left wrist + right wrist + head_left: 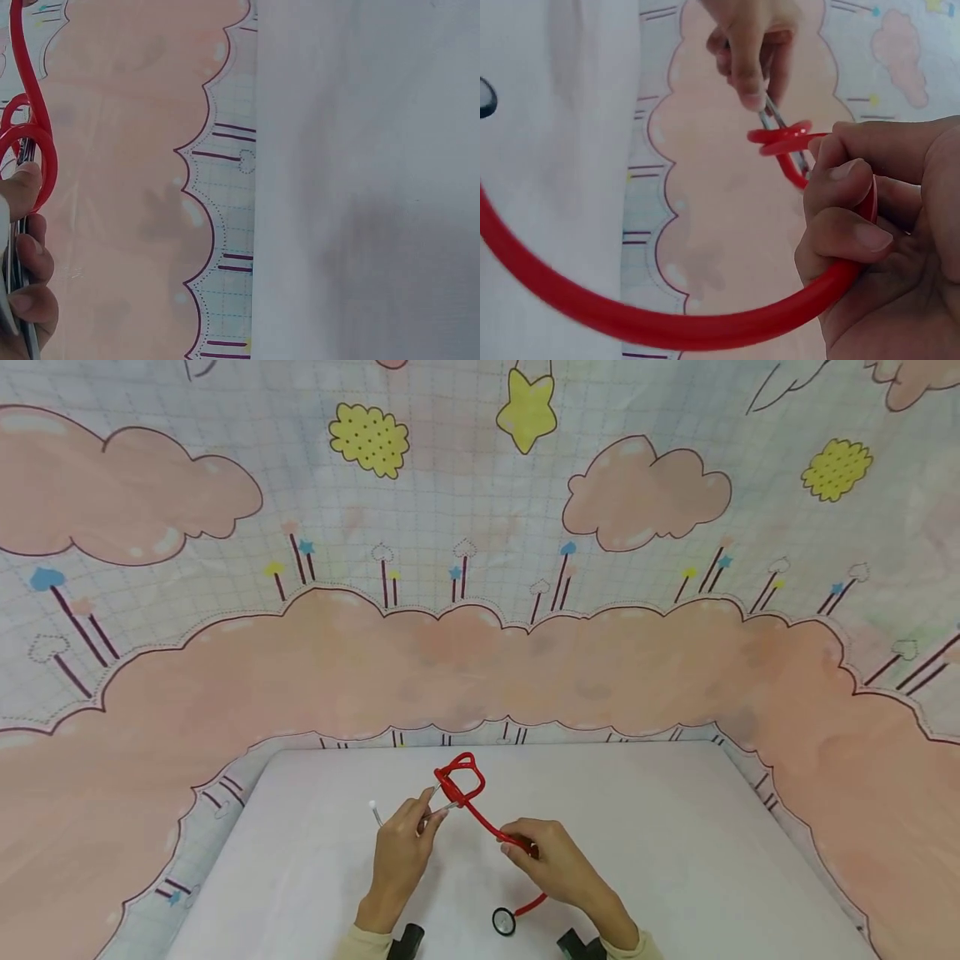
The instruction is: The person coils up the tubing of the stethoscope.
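Observation:
A stethoscope with red tubing (483, 821) is held up between both hands above the white table. My left hand (402, 846) grips its metal ear tubes (26, 146), and a white ear tip (372, 805) sticks out on the left. Beyond those fingers, the tubing is wound in a loop (480, 783) about the metal tubes. My right hand (557, 862) holds the tubing farther along, with fingers curled round it in the right wrist view. From there the tube bends down to the round black-rimmed chest piece (504, 922), hanging nearer the table's front.
The white tabletop (300, 877) spreads beneath both hands. Behind and beside it hangs a cloth (480, 677) printed with clouds and stars. Dark wrist devices (406, 942) show by the sleeves at the bottom edge.

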A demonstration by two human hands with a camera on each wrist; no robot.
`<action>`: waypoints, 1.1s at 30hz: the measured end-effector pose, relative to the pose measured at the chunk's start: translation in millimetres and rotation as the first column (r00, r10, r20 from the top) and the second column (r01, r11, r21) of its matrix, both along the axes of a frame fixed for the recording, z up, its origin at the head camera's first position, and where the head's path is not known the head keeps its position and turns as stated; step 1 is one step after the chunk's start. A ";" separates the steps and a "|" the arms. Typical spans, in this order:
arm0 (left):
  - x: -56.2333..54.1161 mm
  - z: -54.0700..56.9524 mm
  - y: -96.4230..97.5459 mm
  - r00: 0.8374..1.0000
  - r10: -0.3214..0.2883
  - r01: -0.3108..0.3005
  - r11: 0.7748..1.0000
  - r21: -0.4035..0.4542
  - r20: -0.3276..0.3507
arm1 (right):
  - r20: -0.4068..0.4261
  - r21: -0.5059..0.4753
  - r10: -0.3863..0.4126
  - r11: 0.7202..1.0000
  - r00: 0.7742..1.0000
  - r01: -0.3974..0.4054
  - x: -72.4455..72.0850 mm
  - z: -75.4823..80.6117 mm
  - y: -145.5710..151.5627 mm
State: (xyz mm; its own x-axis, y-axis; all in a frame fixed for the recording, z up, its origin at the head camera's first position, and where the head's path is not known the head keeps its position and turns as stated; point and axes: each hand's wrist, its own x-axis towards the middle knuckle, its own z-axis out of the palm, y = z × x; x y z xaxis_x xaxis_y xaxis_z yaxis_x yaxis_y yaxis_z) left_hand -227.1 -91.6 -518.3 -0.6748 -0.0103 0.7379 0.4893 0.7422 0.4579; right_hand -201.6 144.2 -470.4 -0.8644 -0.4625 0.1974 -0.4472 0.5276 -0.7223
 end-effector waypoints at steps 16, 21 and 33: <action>0.9 14.6 -4.9 0.997 -0.077 0.078 0.984 -0.159 0.016 | -0.121 -0.030 -0.036 0.999 0.992 0.032 8.3 17.3 0.4; 8.2 19.7 -9.5 0.994 -0.098 0.107 0.970 -0.218 0.053 | -0.170 0.034 0.064 0.998 0.983 -0.059 8.2 24.0 7.9; 17.0 24.0 -5.7 0.977 -0.214 0.197 0.890 -0.412 0.007 | -0.329 0.138 0.123 0.987 0.936 -0.081 1.3 37.7 22.7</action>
State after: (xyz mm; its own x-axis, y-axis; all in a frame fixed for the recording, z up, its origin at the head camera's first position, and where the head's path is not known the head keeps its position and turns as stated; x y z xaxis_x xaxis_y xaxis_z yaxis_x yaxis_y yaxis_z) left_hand -210.1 -97.3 -494.3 -0.6012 0.4326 0.6719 0.6619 0.7406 0.1153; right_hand -200.3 166.8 -432.8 -0.7046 -0.5829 0.4047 -0.7081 0.5402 -0.4548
